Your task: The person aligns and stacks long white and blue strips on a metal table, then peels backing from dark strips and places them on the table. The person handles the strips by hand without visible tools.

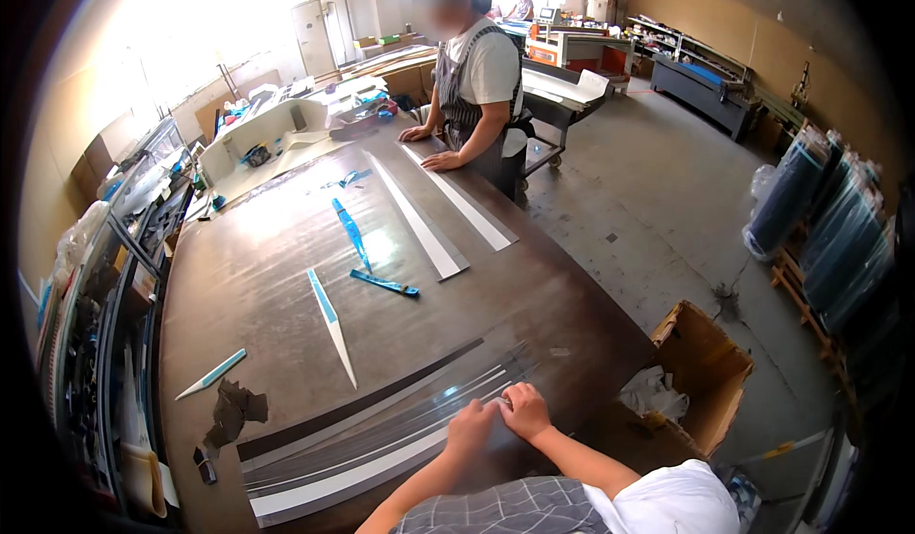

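Note:
My left hand [471,427] and my right hand [525,411] meet at the right end of a stack of long, thin strips. The fingers of both are closed together there, and whatever is between them is too small or hidden to name. Nearest me in the stack runs a white strip [348,478] with a grey edge. Beyond it lie several narrow grey and white strips [381,429], some with a clear, shiny look. A dark strip [362,401] forms the far side of the group.
Blue-and-white pointed pieces [333,322], blue film scraps [351,231] and crumpled dark scrap [233,412] lie on the brown table [257,296]. Across it, a person in a striped apron [477,77] touches two white strips [419,221]. A cardboard box [710,372] stands right of the table.

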### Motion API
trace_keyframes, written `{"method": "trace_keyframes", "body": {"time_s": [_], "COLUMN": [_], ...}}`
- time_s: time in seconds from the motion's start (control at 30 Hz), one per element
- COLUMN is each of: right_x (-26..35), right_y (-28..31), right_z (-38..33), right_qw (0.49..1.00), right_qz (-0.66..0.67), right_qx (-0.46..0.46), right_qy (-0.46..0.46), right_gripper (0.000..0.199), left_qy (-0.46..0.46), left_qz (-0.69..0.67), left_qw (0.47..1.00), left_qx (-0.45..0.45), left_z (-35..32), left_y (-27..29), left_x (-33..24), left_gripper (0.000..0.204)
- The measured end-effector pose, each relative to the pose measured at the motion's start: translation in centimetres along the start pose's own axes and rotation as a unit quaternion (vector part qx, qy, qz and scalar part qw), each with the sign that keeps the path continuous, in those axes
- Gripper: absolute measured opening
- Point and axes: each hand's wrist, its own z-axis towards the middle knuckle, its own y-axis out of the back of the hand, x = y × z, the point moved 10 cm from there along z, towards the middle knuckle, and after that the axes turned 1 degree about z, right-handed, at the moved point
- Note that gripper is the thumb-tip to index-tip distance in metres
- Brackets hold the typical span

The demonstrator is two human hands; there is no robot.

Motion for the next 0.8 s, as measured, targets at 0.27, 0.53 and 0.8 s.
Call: {"method": "trace_keyframes", "body": {"time_s": [0.27, 0.53, 0.8], "right_x": [0.6, 1.0, 2.0], "right_y": [-0.5, -1.6, -1.4], "right_z": [-0.6, -0.8, 0.5], "right_qw": [1.000, 0.998, 0.998], "right_qz": [0.004, -0.015, -0.010], "right_qx": [0.011, 0.047, 0.034], "right_qy": [0.011, 0.030, 0.044], "right_gripper": [0.009, 0.009, 0.013], "left_qy": [0.016, 0.015, -0.030], "left_qz": [-0.081, -0.098, -0.047], "left_qw": [0.997, 0.995, 0.998], "left_qx": [0.005, -0.003, -0.010], "left_z": [-0.7, -1.0, -1.7], "left_y": [-0.1, 0.0, 1.4], "left_x": [0.7, 0.3, -1.1], "left_gripper": [0.033, 0.034, 0.035]}}
